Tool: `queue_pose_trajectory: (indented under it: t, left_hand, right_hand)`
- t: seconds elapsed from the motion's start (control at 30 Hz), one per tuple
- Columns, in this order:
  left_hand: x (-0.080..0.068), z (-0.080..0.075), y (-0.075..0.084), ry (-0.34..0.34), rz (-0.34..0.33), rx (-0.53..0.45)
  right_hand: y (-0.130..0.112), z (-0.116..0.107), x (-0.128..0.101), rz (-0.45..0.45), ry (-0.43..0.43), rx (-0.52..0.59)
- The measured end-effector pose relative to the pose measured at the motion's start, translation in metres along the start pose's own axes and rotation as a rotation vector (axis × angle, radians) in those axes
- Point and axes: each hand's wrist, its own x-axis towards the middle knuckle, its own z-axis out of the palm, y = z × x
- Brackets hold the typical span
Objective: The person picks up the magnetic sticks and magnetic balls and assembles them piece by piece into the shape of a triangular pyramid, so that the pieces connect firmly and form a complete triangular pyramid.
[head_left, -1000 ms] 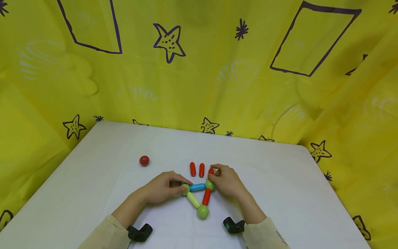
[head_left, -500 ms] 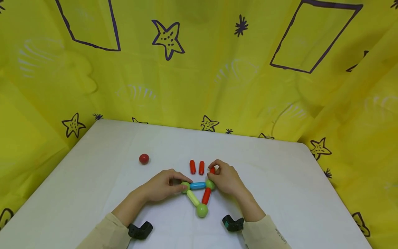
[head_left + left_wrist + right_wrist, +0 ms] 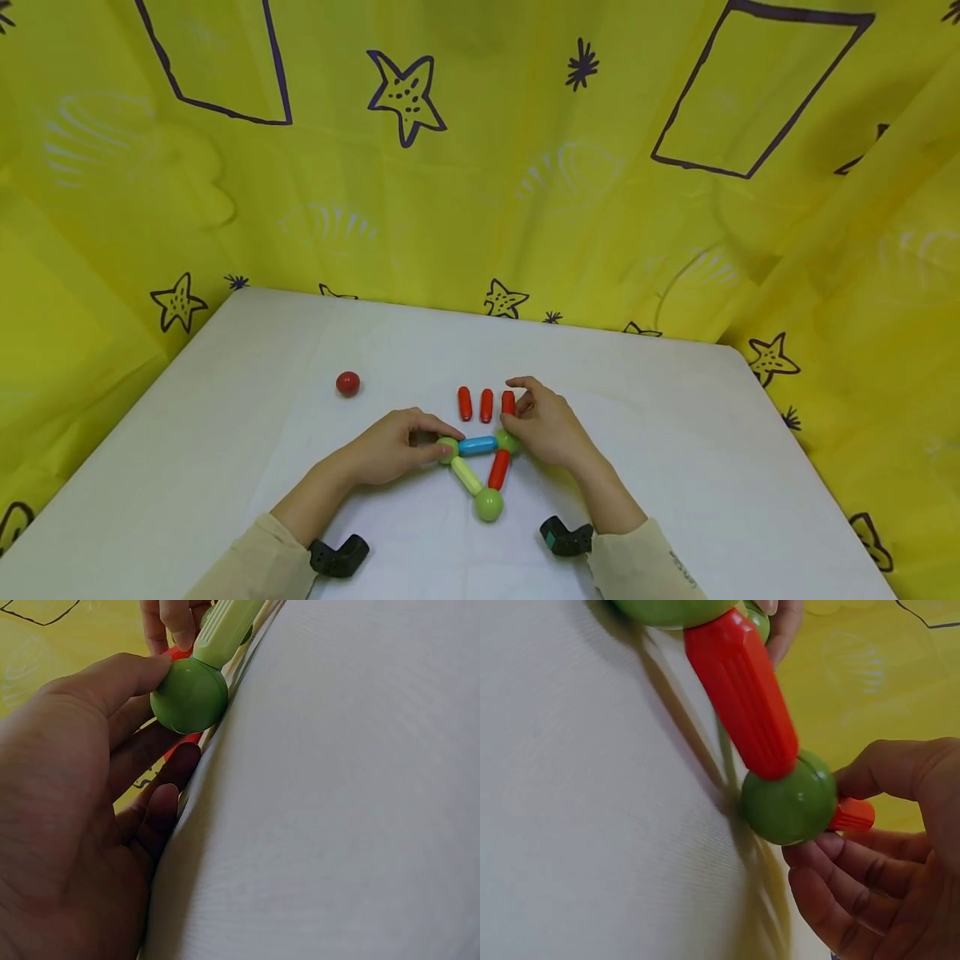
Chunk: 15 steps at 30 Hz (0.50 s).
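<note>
Three green balls and three sticks form a flat triangle: a blue stick (image 3: 477, 447) at the far side, a red one (image 3: 498, 469) on the right, a pale green one (image 3: 467, 476) on the left. My left hand (image 3: 401, 450) pinches the left corner ball (image 3: 189, 696) between thumb and fingers. By the right corner ball (image 3: 789, 799), my right hand (image 3: 546, 423) holds a short red stick (image 3: 508, 402) that points away from the triangle. The thumb hides its near end. The near corner ball (image 3: 489, 505) has no hand on it.
Two more red sticks, a left one (image 3: 465, 403) and a right one (image 3: 487, 406), lie parallel beyond the triangle. A red ball (image 3: 348, 384) sits farther left on the white table (image 3: 187, 467). A yellow patterned curtain (image 3: 480, 208) surrounds the table's back and sides.
The red stick at my right hand was tilted half a second ago and now stands straighter, more of it showing. My right index finger has lifted slightly away. The left hand keeps its place.
</note>
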Motion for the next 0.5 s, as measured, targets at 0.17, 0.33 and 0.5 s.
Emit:
queue_pose_trajectory:
  t: [0.17, 0.33, 0.5]
  left_hand:
    - [0.000, 0.000, -0.001, 0.003, 0.000, -0.021]
    - [0.001, 0.000, 0.000, 0.014, 0.005, -0.035]
    - [0.001, 0.001, -0.002, 0.025, -0.007, -0.034]
  right_hand:
    - [-0.002, -0.007, -0.001, -0.037, -0.069, 0.007]
    - [-0.001, -0.017, -0.003, -0.170, -0.138, 0.008]
    - [0.001, -0.021, -0.004, -0.251, -0.227, 0.056]
